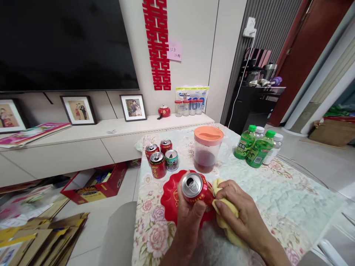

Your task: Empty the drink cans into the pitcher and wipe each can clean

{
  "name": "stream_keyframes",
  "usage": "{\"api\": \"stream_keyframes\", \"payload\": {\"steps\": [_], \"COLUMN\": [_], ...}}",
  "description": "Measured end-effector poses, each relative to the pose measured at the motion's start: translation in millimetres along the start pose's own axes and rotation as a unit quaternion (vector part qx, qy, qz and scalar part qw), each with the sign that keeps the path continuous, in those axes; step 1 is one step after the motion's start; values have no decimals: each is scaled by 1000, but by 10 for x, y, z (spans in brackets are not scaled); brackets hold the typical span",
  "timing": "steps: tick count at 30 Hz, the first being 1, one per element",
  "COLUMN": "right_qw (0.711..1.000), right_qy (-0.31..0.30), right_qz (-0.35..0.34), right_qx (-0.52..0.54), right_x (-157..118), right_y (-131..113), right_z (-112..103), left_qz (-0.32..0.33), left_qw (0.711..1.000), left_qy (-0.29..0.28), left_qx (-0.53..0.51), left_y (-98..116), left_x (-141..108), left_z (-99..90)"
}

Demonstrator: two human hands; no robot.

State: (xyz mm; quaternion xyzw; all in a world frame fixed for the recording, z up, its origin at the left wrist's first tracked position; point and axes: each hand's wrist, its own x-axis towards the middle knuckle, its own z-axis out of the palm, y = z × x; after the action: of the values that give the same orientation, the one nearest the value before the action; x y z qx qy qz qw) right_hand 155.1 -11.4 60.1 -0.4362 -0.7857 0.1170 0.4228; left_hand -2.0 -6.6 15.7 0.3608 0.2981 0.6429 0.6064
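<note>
A red drink can (193, 186), its top opened, is gripped in my left hand (190, 214) and tilted so the lid faces me. My right hand (235, 207) clutches a yellow cloth (229, 221) and presses it against the can's right side. Beneath both lies a red plate (169, 201) with a scalloped rim, partly hidden by the can and hands. Just behind the plate stands a clear plastic pitcher (206, 151) with an orange lid and dark liquid inside. Left of it are red cans (158, 166) and a green can (171, 160), grouped upright.
Green-capped bottles (259, 149) and white-capped ones stand at the table's right. Flowered cloth (155, 236) covers the table. Behind it, a white cabinet (111, 133) holds framed photos, a red pot (164, 111) and glass jars (188, 108). A red box (95, 183) and cardboard lie on the floor.
</note>
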Motion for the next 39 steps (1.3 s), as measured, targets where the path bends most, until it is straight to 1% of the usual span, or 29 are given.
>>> {"api": "stream_keyframes", "payload": {"steps": [3, 5, 7, 8, 10, 13, 14, 15, 16, 19, 20, 21, 23, 24, 26, 29, 31, 33, 36, 37, 39], "right_qw": [997, 988, 977, 972, 966, 967, 968, 970, 973, 982, 985, 989, 994, 994, 990, 984, 981, 979, 975, 972, 961], "right_qy": [33, 63, 73, 68, 30, -44, -57, -55, -38, 51, 71, 73, 35, 12, -10, 16, 37, 53, 94, 115, 163], "right_qz": [35, 74, 118, 139, 172, 188, 188, 187, 184, 154, 138, 121, 106, 111, 130, 169, 186, 194, 200, 204, 221], "right_qx": [-68, -120, -163, -179, -191, -168, -155, -144, -136, -99, -78, -49, 3, 21, 43, 44, 36, 32, 33, 33, 28], "right_x": [-28, -49, -67, -74, -81, -75, -71, -67, -63, -63, -66, -72, -83, -87, -90, -80, -67, -55, -46, -48, -60], "right_y": [54, 131, 234, 287, 378, 446, 449, 442, 426, 315, 257, 192, 52, -14, -116, -177, -180, -177, -143, -107, 29], "right_z": [-56, -76, -68, -51, 4, 93, 110, 117, 115, 67, 50, 40, 50, 74, 147, 255, 266, 210, 23, -56, -224], "left_qz": [13, 29, 42, 45, 43, 35, 31, 25, 17, -5, -6, -4, 7, 15, 32, 47, 46, 40, 12, 9, 27], "left_qw": [1000, 999, 997, 996, 997, 997, 997, 997, 998, 996, 995, 994, 994, 995, 995, 992, 993, 995, 996, 994, 986], "left_qy": [15, 35, 50, 53, 51, 45, 43, 42, 40, 37, 37, 39, 43, 47, 56, 55, 30, 7, 7, 9, 3], "left_qx": [2, 23, 43, 48, 47, 49, 52, 54, 55, 79, 93, 102, 97, 86, 79, 105, 108, 92, 85, 104, 165], "left_y": [-47, -56, -62, -69, -87, -99, -90, -73, -50, 18, 26, 23, -18, -52, -129, -218, -249, -263, -274, -279, -296], "left_x": [20, 41, 61, 70, 83, 93, 93, 92, 88, 62, 48, 32, -2, -18, -43, -63, -80, -113, -183, -205, -237], "left_z": [-14, -20, -30, -36, -49, -55, -50, -40, -26, 35, 58, 81, 124, 141, 160, 154, 151, 167, 206, 212, 210]}}
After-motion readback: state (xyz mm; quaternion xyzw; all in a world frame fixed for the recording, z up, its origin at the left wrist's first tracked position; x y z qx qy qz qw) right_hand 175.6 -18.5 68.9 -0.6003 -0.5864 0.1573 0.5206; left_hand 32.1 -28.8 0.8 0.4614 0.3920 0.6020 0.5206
